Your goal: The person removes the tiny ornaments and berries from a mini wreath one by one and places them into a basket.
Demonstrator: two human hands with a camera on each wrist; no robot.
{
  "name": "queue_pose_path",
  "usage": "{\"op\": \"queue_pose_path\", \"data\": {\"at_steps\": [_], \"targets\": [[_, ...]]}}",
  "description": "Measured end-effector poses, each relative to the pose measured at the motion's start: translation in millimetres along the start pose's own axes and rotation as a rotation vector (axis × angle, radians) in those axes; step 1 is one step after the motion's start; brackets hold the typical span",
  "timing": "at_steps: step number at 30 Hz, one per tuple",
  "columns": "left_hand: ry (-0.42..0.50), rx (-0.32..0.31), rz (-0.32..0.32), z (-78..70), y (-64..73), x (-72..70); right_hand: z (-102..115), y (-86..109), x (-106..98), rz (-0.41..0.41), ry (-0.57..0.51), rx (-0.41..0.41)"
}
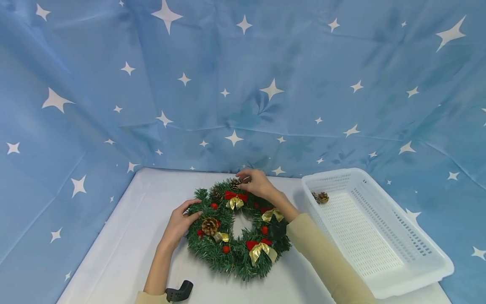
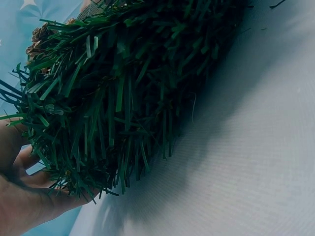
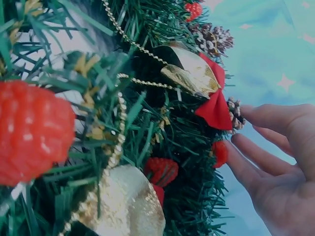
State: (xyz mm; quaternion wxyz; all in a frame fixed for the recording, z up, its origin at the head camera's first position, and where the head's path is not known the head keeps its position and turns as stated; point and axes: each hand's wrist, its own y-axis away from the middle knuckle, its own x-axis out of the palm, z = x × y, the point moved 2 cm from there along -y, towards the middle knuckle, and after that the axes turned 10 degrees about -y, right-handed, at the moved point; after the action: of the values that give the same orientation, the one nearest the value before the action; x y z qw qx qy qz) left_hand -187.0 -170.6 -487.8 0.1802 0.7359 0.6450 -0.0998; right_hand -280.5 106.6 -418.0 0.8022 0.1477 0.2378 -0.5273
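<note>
A green wreath (image 1: 243,264) lies on the white table, decorated with red-and-gold bows (image 1: 259,251), red berries (image 1: 226,249) and pine cones. My left hand (image 1: 178,223) holds the wreath's left edge, with fingertips among the green needles; in the left wrist view the needles partly hide its fingers (image 2: 29,196). At the wreath's far edge my right hand (image 1: 258,184) pinches a small pine cone (image 3: 236,115) beside a bow (image 3: 214,110). A larger brown pine cone (image 1: 210,226) sits on the left of the ring, near my left thumb.
On the right stands a white plastic basket (image 1: 410,211) with a pair of small pine cones (image 1: 322,197) in its far left corner. A blue curtain with white stars (image 1: 235,84) surrounds the table (image 1: 125,236). Gold bead strings (image 3: 120,108) run across the wreath.
</note>
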Motion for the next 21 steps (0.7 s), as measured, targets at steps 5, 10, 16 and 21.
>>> {"op": "queue_pose_path", "data": {"at_steps": [5, 10, 16, 21], "targets": [[-0.003, -0.004, 0.002, 0.3, 0.3, -0.1, -3.4, -4.3, 5.0, 0.013, 0.028, -0.005], [0.003, -0.001, -0.002, 1.2, 0.5, -0.7, -3.5, -6.9, 8.3, 0.017, 0.031, -0.003], [0.002, 0.002, -0.012, 0.9, 1.4, -1.3, -0.3, -9.2, 11.8, 0.022, 0.045, -0.009], [-0.004, 0.006, -0.015, 0.3, 0.6, 0.6, 0.2, -10.4, 13.2, 0.034, 0.102, -0.014]]}}
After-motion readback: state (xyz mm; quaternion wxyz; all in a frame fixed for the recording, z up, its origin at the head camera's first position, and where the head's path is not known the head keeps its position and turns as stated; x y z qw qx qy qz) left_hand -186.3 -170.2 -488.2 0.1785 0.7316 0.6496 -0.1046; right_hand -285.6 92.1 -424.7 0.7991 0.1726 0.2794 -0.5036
